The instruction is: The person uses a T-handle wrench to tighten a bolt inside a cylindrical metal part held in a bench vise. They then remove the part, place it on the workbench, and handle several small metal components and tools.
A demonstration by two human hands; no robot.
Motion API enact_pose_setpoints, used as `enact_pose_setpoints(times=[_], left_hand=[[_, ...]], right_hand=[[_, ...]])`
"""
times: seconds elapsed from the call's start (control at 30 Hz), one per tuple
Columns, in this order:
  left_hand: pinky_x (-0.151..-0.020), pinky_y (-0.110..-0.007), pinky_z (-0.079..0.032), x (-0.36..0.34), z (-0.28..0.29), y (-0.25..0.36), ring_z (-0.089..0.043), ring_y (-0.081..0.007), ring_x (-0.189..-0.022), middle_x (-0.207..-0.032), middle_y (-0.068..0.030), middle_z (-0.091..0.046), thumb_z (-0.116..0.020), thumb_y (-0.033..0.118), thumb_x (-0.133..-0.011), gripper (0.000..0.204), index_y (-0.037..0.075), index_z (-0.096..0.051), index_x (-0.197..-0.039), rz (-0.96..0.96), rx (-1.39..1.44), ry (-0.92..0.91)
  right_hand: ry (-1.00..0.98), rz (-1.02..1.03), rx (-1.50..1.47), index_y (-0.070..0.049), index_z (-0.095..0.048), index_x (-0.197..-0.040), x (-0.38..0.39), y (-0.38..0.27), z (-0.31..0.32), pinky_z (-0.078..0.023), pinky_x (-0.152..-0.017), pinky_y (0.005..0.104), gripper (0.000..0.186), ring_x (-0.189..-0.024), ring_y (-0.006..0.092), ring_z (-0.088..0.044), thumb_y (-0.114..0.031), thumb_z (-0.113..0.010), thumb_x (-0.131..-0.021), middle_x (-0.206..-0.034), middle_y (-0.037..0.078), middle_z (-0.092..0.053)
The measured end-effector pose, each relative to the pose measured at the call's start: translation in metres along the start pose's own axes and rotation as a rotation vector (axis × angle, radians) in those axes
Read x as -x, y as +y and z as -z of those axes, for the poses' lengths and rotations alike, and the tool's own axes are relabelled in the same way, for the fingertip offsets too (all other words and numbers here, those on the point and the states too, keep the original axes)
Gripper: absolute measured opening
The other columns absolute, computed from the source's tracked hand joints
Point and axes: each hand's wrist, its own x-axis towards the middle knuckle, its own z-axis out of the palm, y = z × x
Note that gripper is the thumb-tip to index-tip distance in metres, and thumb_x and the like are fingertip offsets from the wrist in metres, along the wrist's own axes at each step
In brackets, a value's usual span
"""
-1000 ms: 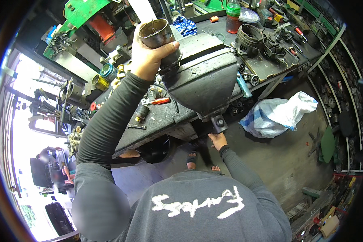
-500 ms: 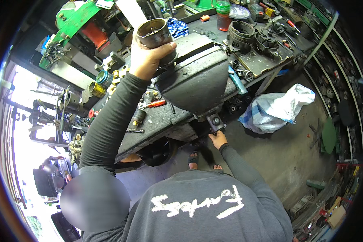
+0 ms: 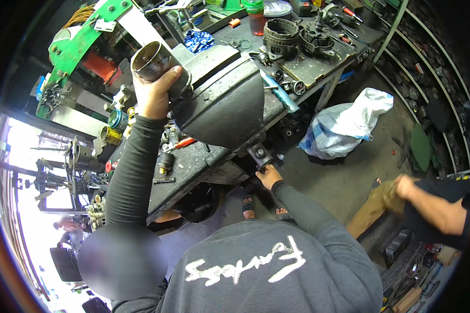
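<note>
My left hand wraps around a brown-stained metal cylinder, open at its upper end. The cylinder leans at the left end of the jaws of a big dark grey bench vise; whether the jaws touch it I cannot tell, since my fingers cover its side. Lower down, at the vise's front, is the screw head. My right hand is closed at its lower end, on what looks like the vise handle, mostly hidden in the fingers.
Red-handled tool and metal parts lie on the bench. Ring-shaped housings stand at the back. A white-and-blue sack sits on the floor. At right, another person's arm holds a brownish cloth. Shelves of parts line the right side.
The whole view has shifted, moving bench and vise up and left. The cylinder now leans more. Another person has come in at right. Both my hands keep their holds.
</note>
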Motion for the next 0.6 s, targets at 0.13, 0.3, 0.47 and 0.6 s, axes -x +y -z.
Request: enact_pose_setpoints(times=[0.13, 0.3, 0.47, 0.6], left_hand=[[-0.085, -0.033, -0.050, -0.003, 0.005, -0.004, -0.058, -0.0166, -0.095, -0.105, -0.0057, -0.058, -0.080, -0.001, -0.064, 0.066, 0.006, -0.047, -0.121, 0.004, 0.007, -0.043], [-0.083, -0.032, -0.051, -0.001, -0.003, 0.003, -0.058, -0.0160, -0.092, -0.102, -0.0053, -0.058, -0.080, 0.000, -0.063, 0.065, 0.007, -0.047, -0.119, 0.053, 0.049, -0.038], [-0.083, -0.032, -0.050, 0.002, -0.003, 0.004, -0.058, -0.0157, -0.092, -0.101, -0.0048, -0.059, -0.080, 0.000, -0.063, 0.063, 0.007, -0.048, -0.117, 0.014, 0.070, -0.026], [-0.083, -0.031, -0.051, 0.002, -0.004, 0.010, -0.058, -0.0151, -0.091, -0.101, -0.0053, -0.059, -0.080, -0.001, -0.064, 0.063, 0.007, -0.046, -0.117, 0.005, 0.049, -0.020]], right_hand=[[-0.024, 0.019, -0.056, -0.004, -0.054, -0.116, -0.004, 0.004, 0.002, -0.043, -0.093, 0.0432, 0.045, -0.109, 0.0383, -0.053, -0.033, -0.062, -0.083, -0.111, 0.021, -0.057], [0.226, -0.054, 0.012, 0.002, -0.053, -0.119, 0.004, -0.007, -0.029, -0.044, -0.095, 0.0435, 0.056, -0.113, 0.0397, -0.052, -0.034, -0.062, -0.078, -0.122, 0.025, -0.054], [-0.774, -0.103, -0.572, -0.015, -0.041, -0.137, 0.055, -0.104, -0.032, -0.054, -0.072, 0.0357, 0.066, -0.084, 0.0157, -0.062, -0.009, -0.063, -0.075, -0.102, 0.009, -0.066], [-1.317, 0.052, -0.990, -0.019, -0.020, -0.147, 0.076, -0.185, 0.015, -0.052, -0.085, 0.0390, 0.081, -0.097, 0.0255, -0.063, 0.003, -0.050, -0.075, -0.109, 0.016, -0.060]])
